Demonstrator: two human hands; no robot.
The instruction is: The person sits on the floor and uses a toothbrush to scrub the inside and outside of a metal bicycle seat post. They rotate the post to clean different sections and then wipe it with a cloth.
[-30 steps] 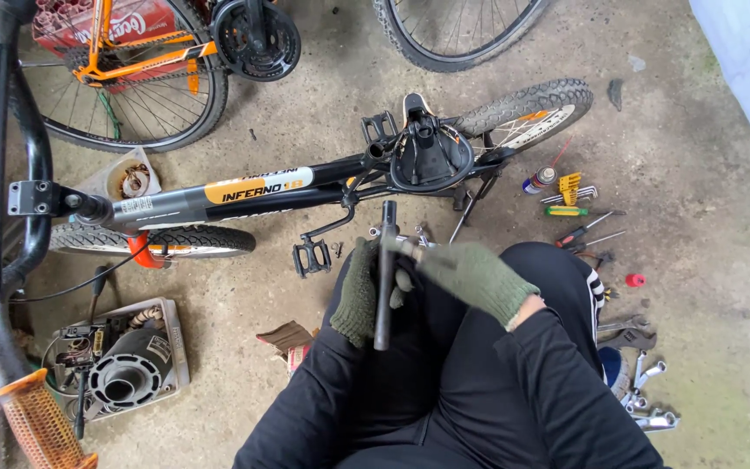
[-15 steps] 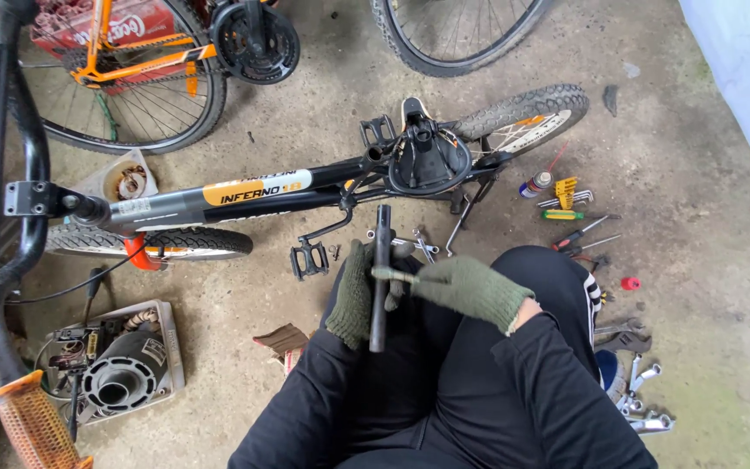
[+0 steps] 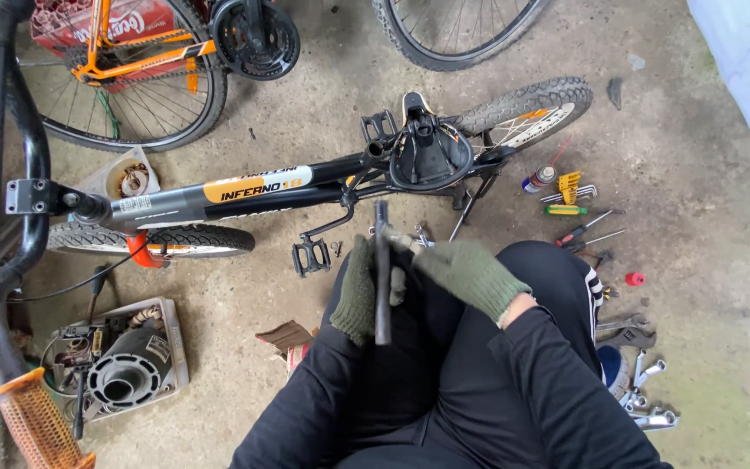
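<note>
– Gloves: left hand [image 3: 359, 291] closed around the dark metal bar [image 3: 382, 274], right hand's [image 3: 466, 274] fingers pinching its top end at twelve o'clock?
– Yes; mid-fitting, probably. Steady grip needed

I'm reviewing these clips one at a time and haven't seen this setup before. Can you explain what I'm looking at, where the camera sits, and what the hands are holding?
There is no machine here: a person wears a camera on the head, looking down at their own lap and gloved hands. The left hand grips a dark metal rod, held roughly upright; the right hand touches it near the top. On the concrete floor a small black bicycle lies on its side just beyond the knees. To the right lie screwdrivers, a spray can and wrenches. To the left sits a tray of machine parts. Other bicycle wheels show at the top.
</note>
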